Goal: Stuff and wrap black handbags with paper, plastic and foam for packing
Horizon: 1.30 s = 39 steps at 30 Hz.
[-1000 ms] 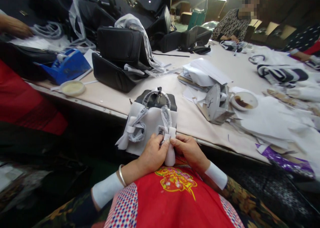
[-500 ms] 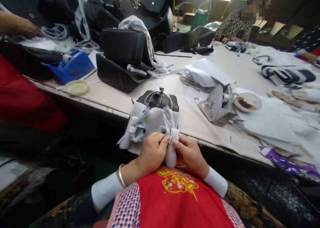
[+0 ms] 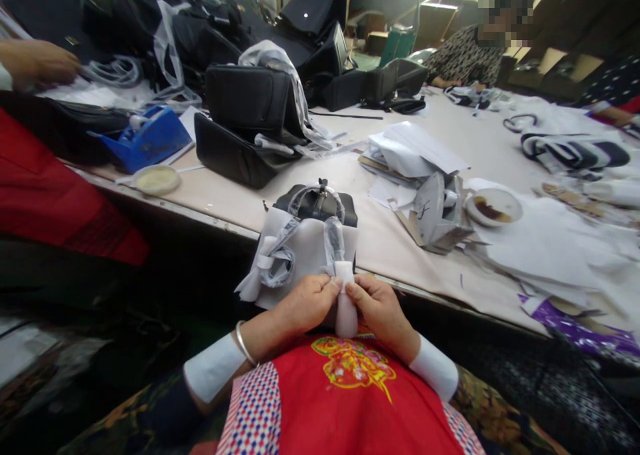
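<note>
A small black handbag (image 3: pixel 320 205), covered in white paper and with plastic-wrapped handles, leans at the table's near edge in front of me. My left hand (image 3: pixel 305 305) and my right hand (image 3: pixel 377 305) meet just below it, both pinching a white paper strip (image 3: pixel 345 302) that wraps the base of the bag's right handle. The strip's loose end hangs down between my hands over my red apron.
Black bags (image 3: pixel 245 122) are stacked at the back left, beside a blue tape dispenser (image 3: pixel 147 142) and a glue dish (image 3: pixel 157 180). Paper piles (image 3: pixel 415 155) and a stained dish (image 3: pixel 493 206) lie to the right. Another person's hand (image 3: pixel 35 62) works far left; a seated person (image 3: pixel 470 52) is opposite.
My hands have stayed pinched on the paper strip, shifting slightly; the strip's top now stands a little higher against the handle. The view has tilted slightly.
</note>
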Motion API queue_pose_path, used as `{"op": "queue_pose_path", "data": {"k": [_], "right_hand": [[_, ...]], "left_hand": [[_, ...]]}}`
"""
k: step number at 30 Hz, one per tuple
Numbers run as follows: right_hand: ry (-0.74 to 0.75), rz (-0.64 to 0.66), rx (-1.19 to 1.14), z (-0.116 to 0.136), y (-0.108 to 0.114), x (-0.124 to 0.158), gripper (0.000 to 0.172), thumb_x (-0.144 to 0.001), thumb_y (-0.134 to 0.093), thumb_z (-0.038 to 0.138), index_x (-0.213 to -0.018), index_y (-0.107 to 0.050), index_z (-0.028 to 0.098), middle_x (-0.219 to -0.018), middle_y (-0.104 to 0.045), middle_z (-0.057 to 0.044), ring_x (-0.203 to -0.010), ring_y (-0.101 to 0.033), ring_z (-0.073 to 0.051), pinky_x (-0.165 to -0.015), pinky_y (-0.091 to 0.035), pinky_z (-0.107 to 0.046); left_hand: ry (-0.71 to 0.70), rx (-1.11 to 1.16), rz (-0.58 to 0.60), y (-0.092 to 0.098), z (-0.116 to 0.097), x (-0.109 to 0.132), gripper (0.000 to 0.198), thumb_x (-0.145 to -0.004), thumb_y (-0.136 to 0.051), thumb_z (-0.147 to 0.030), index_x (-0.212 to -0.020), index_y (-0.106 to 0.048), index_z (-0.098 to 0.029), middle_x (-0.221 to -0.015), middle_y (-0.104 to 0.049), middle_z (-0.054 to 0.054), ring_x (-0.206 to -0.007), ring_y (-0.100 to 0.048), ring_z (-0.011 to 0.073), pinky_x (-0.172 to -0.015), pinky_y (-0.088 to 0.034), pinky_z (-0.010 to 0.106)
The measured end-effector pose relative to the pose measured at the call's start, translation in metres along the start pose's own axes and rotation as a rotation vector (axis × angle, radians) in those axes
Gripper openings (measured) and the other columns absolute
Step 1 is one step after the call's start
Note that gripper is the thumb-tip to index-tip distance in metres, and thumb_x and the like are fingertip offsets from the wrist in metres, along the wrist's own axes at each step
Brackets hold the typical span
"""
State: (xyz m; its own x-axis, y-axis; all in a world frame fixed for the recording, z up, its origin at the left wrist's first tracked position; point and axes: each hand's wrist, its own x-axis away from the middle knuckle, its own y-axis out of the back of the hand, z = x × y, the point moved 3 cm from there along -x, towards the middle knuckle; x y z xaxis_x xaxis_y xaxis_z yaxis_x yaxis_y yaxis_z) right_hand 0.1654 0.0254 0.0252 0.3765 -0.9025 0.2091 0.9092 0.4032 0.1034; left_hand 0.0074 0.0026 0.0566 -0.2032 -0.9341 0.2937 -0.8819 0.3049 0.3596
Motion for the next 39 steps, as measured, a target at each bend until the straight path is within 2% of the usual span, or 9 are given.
{"op": "queue_pose_path", "data": {"k": [2, 7, 12, 15, 20, 23, 29, 34, 39], "right_hand": [[0.009, -0.011, 0.041, -0.002, 0.003, 0.001, 0.041, -0.087, -0.06, 0.055, -0.079, -0.067, 0.016, -0.07, -0.057, -0.001, -0.064, -0.046, -0.014, -0.056, -0.038, -0.025], [-0.062, -0.021, 0.008, -0.005, 0.007, 0.006, 0.04, -0.09, -0.056, 0.055, -0.082, -0.065, 0.017, -0.072, -0.06, -0.002, -0.065, -0.051, -0.015, -0.059, -0.042, -0.026], [0.043, -0.011, 0.058, 0.005, -0.003, 0.006, 0.04, -0.084, -0.068, 0.042, -0.117, -0.065, 0.02, -0.101, -0.071, -0.007, -0.086, -0.063, -0.022, -0.079, -0.051, -0.034], [0.016, -0.02, 0.075, 0.009, -0.007, 0.001, 0.036, -0.076, -0.075, 0.036, -0.107, -0.068, 0.017, -0.099, -0.073, -0.008, -0.087, -0.065, -0.024, -0.078, -0.052, -0.035], [-0.091, 0.141, -0.351, 0.009, -0.009, 0.0, 0.035, -0.074, -0.078, 0.034, -0.103, -0.066, 0.016, -0.095, -0.073, -0.007, -0.086, -0.067, -0.022, -0.082, -0.053, -0.036], [-0.085, 0.169, -0.431, 0.009, -0.005, 0.003, 0.036, -0.074, -0.079, 0.034, -0.104, -0.067, 0.017, -0.096, -0.073, -0.006, -0.085, -0.067, -0.021, -0.083, -0.052, -0.034], [-0.046, 0.227, -0.406, 0.013, -0.005, 0.003, 0.037, -0.078, -0.076, 0.034, -0.11, -0.066, 0.017, -0.102, -0.072, -0.007, -0.091, -0.067, -0.022, -0.087, -0.051, -0.035], [-0.006, 0.11, -0.05, 0.015, 0.0, 0.014, 0.042, -0.083, -0.068, 0.032, -0.123, -0.062, 0.019, -0.105, -0.072, -0.007, -0.091, -0.066, -0.022, -0.083, -0.051, -0.033], [0.001, 0.1, 0.469, 0.016, 0.002, 0.028, 0.017, -0.085, -0.062, 0.028, -0.096, -0.071, 0.018, -0.083, -0.072, -0.005, -0.069, -0.061, -0.019, -0.063, -0.044, -0.029]], "left_hand": [[-0.089, -0.071, -0.069, 0.001, 0.002, 0.003, 0.035, -0.095, -0.047, -0.04, -0.078, -0.066, -0.015, -0.073, -0.062, 0.004, -0.069, -0.056, 0.0173, -0.063, -0.042, 0.029], [-0.196, -0.175, -0.475, 0.011, 0.015, 0.012, 0.024, -0.093, -0.054, -0.028, -0.108, -0.068, -0.015, -0.096, -0.064, 0.008, -0.089, -0.061, 0.0193, -0.083, -0.049, 0.033], [-0.245, -0.164, -0.48, 0.003, 0.015, 0.012, 0.031, -0.089, -0.059, -0.022, -0.119, -0.062, -0.016, -0.113, -0.063, 0.011, -0.111, -0.059, 0.0235, -0.1, -0.048, 0.042], [-0.218, -0.118, -0.512, 0.003, 0.013, 0.013, 0.033, -0.086, -0.061, -0.021, -0.118, -0.062, -0.015, -0.11, -0.063, 0.011, -0.106, -0.062, 0.0231, -0.097, -0.051, 0.042], [-0.137, -0.025, -0.568, 0.005, 0.016, 0.018, 0.04, -0.087, -0.063, -0.031, -0.122, -0.058, -0.013, -0.11, -0.062, 0.012, -0.096, -0.063, 0.0213, -0.075, -0.058, 0.033], [-0.152, -0.06, -0.611, 0.005, 0.015, 0.021, 0.048, -0.087, -0.064, -0.035, -0.128, -0.054, -0.012, -0.12, -0.057, 0.016, -0.104, -0.061, 0.0239, -0.072, -0.058, 0.032], [-0.052, 0.279, -0.391, 0.002, 0.018, 0.012, 0.042, -0.089, -0.062, -0.038, -0.124, -0.061, -0.014, -0.12, -0.068, 0.013, -0.11, -0.065, 0.0247, -0.095, -0.053, 0.039], [0.116, 0.611, -0.272, -0.001, 0.027, 0.006, 0.042, -0.084, -0.069, -0.04, -0.117, -0.066, -0.015, -0.11, -0.072, 0.012, -0.095, -0.07, 0.0239, -0.078, -0.057, 0.034], [0.123, 0.642, -0.243, -0.006, 0.023, 0.001, 0.046, -0.083, -0.067, -0.055, -0.103, -0.065, -0.014, -0.094, -0.071, 0.008, -0.082, -0.067, 0.0202, -0.068, -0.054, 0.03]]}}
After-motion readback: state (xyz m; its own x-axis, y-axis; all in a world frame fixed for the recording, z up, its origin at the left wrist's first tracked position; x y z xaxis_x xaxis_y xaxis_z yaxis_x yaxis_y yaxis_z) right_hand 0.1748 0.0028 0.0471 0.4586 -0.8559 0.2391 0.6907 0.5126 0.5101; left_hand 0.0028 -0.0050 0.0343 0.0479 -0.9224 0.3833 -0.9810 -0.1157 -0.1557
